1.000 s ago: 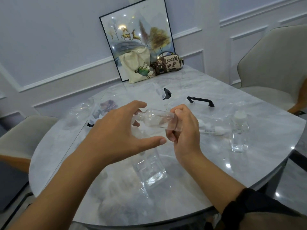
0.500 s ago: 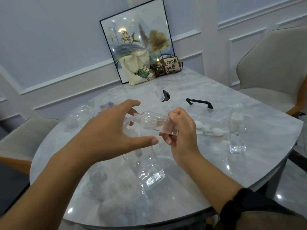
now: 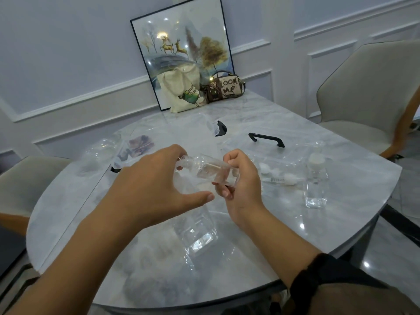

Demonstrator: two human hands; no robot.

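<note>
Two hands meet at the small clear bottle (image 3: 211, 170), held sideways above the tabletop (image 3: 284, 223): your right hand (image 3: 241, 185) grips its base, your left hand (image 3: 154, 185) reaches the cap (image 3: 185, 161), whether gripping I cannot tell, so the cap looks on, twisting left to do.

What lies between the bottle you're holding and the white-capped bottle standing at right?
Small white pieces and a thin white-tipped stick on the table, seen in the head view.

- One view, from the head, looking forward and down over the table (image 3: 284, 242).
- Left hand (image 3: 154, 189) and right hand (image 3: 243, 185) sit close under the lens, mid-frame.
- Wide angle: far wall (image 3: 68, 53) and picture (image 3: 181, 53) show up top.
</note>
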